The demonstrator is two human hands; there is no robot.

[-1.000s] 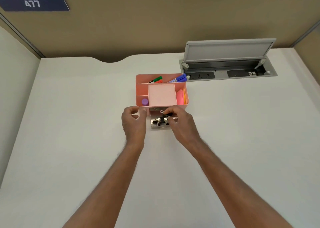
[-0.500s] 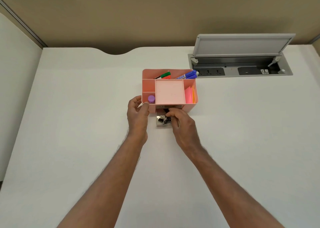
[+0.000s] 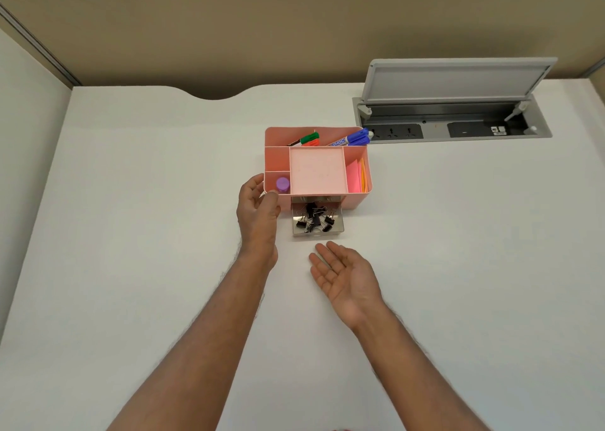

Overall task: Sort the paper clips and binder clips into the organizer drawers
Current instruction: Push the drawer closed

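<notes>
Pink organizer (image 3: 357,198), black binder clips (image 3: 314,217), purple cap (image 3: 283,183), blue markers (image 3: 355,138), white desk (image 3: 147,217)

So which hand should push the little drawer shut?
Probably the right hand: it is open, empty and just in front of the pulled-out drawer. The left hand is busy steadying the pink organizer.

Bright, even overhead light across white desk (image 3: 131,234); no hard glare. Shadows soft, short: faint one under left hand (image 3: 258,214), w/ pale one beside right hand (image 3: 347,276). Pink organizer (image 3: 358,201) centre-frame, reasonably sharp; fine detail in its open drawer (image 3: 318,230) smeared by compression. Wide-angle bend shows far from organizer: desk edges, partition lines bow at corners.
</notes>
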